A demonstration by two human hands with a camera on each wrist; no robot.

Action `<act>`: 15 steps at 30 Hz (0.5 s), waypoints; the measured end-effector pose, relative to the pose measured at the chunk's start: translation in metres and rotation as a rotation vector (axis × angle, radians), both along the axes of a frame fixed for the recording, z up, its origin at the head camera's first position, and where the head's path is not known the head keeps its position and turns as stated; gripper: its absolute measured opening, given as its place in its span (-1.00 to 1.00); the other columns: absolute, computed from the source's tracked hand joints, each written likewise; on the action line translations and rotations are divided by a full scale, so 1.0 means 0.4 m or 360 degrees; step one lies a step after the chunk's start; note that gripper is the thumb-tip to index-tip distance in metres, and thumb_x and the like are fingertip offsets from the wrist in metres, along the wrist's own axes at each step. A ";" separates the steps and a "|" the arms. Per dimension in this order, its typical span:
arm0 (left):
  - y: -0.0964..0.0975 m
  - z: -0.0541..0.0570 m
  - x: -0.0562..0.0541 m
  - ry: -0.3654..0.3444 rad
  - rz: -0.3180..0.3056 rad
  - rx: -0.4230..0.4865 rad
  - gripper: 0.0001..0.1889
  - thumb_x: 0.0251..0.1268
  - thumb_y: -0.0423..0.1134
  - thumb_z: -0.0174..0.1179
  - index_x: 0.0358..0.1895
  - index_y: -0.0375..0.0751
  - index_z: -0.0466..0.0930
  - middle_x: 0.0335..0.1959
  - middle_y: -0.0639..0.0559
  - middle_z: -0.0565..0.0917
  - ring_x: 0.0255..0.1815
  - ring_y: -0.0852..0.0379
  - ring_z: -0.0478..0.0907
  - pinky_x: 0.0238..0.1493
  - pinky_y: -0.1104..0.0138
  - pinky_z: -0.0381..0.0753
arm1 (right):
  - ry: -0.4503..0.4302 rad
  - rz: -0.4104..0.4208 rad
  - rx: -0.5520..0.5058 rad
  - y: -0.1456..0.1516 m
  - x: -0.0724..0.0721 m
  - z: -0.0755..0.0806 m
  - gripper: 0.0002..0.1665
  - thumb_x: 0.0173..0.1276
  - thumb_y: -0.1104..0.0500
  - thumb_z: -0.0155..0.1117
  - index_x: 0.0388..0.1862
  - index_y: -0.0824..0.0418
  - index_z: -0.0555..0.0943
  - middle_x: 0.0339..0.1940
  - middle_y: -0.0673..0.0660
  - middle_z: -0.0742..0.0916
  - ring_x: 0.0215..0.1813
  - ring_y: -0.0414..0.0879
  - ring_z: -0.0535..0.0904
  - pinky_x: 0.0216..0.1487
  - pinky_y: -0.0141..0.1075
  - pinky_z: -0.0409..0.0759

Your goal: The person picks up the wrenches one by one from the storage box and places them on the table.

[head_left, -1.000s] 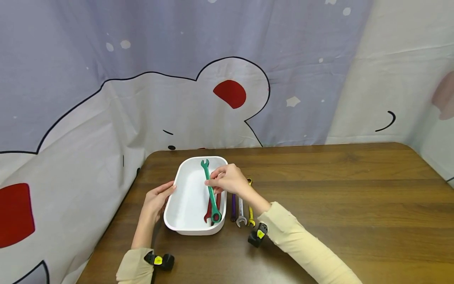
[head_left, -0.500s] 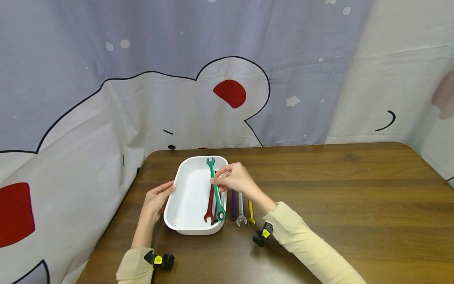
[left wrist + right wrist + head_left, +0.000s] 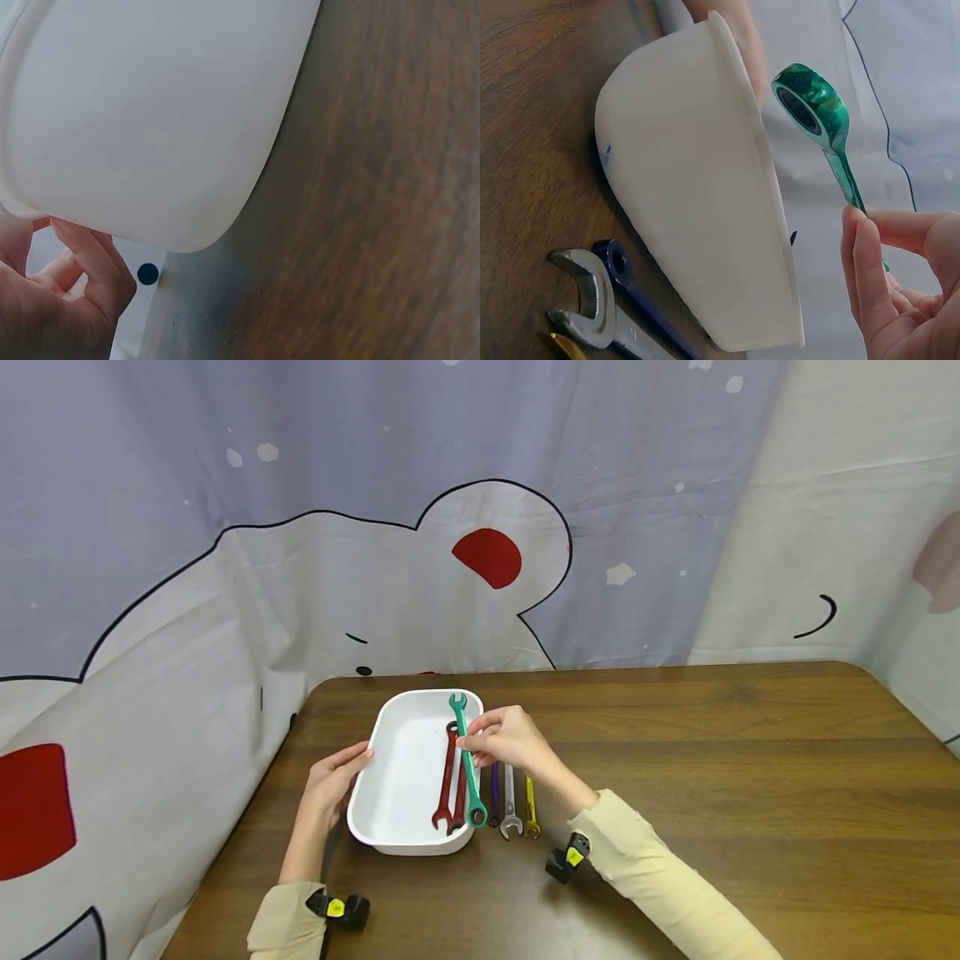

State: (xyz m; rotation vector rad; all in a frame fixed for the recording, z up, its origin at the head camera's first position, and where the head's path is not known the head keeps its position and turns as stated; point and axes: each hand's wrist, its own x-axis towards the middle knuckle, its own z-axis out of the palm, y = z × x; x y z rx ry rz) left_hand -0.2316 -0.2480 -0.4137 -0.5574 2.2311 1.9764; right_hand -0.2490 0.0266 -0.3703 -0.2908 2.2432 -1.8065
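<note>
My right hand (image 3: 513, 745) pinches a green ratcheting combination wrench (image 3: 472, 781) near its middle, raised over the right rim of a white plastic tub (image 3: 397, 768). Its open end points away, and the ring end (image 3: 810, 109) shows apart from the tub in the right wrist view. At the tub's left side, my left hand (image 3: 327, 789) grips the rim, thumb on top and curled fingers (image 3: 94, 262) against the outside. Two red wrenches (image 3: 444, 789) lie inside along the right wall, one partly covered by the green wrench. The tub stands on the table.
Right of the tub, a purple wrench (image 3: 494, 802), a silver wrench (image 3: 510, 797) and a yellow wrench (image 3: 531, 810) lie side by side on the brown wooden table (image 3: 712, 777). The right forearm overhangs their right side. A printed curtain (image 3: 360, 585) hangs behind the table.
My right hand has carried the green wrench rightward, from over the tub's inside to its right rim, uncovering more of the red wrenches. My left hand and the tub stay in place.
</note>
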 end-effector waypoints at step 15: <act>-0.001 0.001 -0.001 -0.0008 -0.0002 0.0001 -0.42 0.28 -0.10 0.26 0.33 -0.23 0.40 -0.36 0.29 0.63 -0.38 0.34 0.59 -0.35 0.37 0.64 | -0.0027 -0.0013 0.0024 0.038 0.005 -0.003 -0.75 0.19 0.27 0.40 -0.26 0.43 0.60 -0.60 0.08 0.68 -0.65 -0.24 0.56 -0.36 -0.18 0.70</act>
